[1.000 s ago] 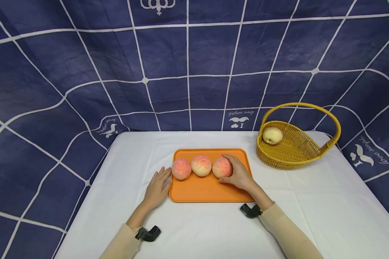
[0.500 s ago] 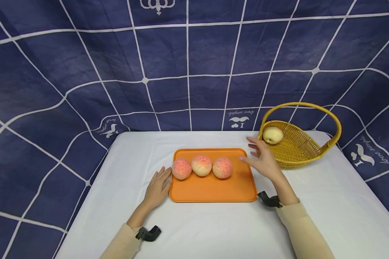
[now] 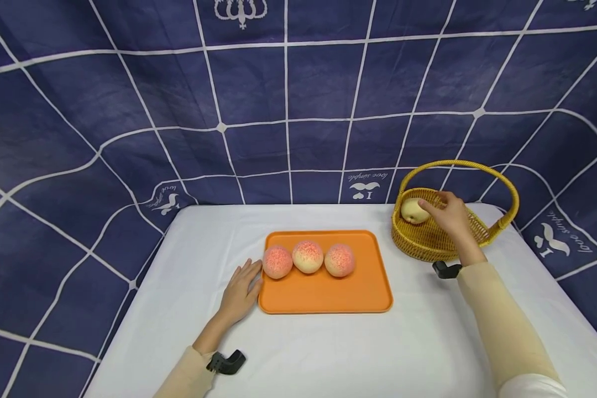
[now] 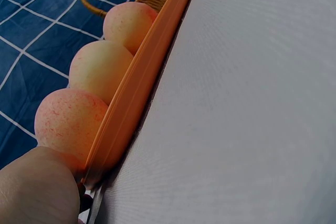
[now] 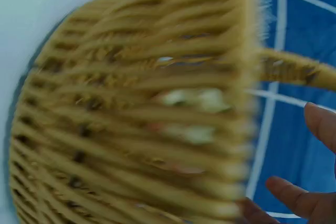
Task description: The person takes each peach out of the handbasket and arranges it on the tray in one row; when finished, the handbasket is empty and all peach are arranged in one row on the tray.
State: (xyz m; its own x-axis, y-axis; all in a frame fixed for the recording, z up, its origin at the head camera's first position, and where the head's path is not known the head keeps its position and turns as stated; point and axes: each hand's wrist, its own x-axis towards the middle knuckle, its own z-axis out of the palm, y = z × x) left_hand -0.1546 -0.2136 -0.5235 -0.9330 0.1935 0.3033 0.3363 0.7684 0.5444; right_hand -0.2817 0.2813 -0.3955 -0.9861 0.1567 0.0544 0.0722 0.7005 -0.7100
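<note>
My left hand (image 3: 240,293) rests at the left edge of an orange tray (image 3: 328,296), fingers extended along its rim. Three pink-speckled peaches (image 3: 308,257) sit in a row on that tray; the left wrist view shows the nearest peach (image 4: 71,121) just past the hand. Over the wicker basket (image 3: 420,247) at the right, my right hand (image 3: 450,215) reaches in, its thumb beside a pale yellow fruit (image 3: 414,210). Spread fingers (image 5: 294,198) appear beyond the basket's rim in the right wrist view, where the weave mostly hides the fruit.
The basket's tall arched handle (image 3: 457,163) rises over the right hand's surroundings. A white cloth covers the table (image 3: 318,354). Behind it hangs a dark blue curtain (image 3: 258,143) with white grid lines.
My right hand has left the rightmost peach on the tray and moved right and away to inside the basket. The left hand stays at the tray's edge; the peaches have kept their places.
</note>
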